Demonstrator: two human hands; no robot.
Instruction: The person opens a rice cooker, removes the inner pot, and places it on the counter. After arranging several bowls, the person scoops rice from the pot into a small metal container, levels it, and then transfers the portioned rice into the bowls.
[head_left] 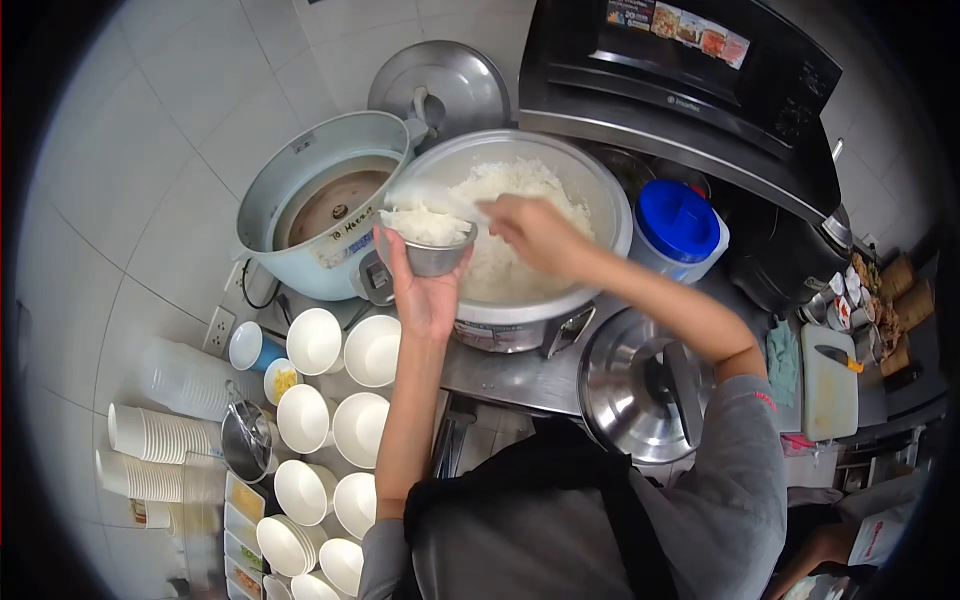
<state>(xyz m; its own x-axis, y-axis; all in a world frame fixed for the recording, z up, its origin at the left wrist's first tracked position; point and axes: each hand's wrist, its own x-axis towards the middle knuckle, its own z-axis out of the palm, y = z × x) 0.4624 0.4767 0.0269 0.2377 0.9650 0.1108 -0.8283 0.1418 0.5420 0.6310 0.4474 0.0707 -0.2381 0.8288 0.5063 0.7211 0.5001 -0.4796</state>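
Note:
My left hand [428, 290] is wrapped around a small metal bowl [440, 262] heaped with white rice [428, 226], holding it up by the near left rim of a large pot [612, 190]. My right hand [540, 235] is closed on a pale rice paddle [435, 197], whose blade is smeared by motion just over the bowl. Loose cooked rice [520, 190] lies inside the pot. To the left stands a light-blue rice cooker body [310, 260] with its inside exposed.
Several white paper bowls [362, 430] stand at left, beside stacked cups [150, 433] and small topping trays [243, 530]. A steel lid [625, 390] lies right of the pot. A blue-lidded container [680, 225] and a black oven [680, 80] are behind. Another person's arm [815, 555] shows lower right.

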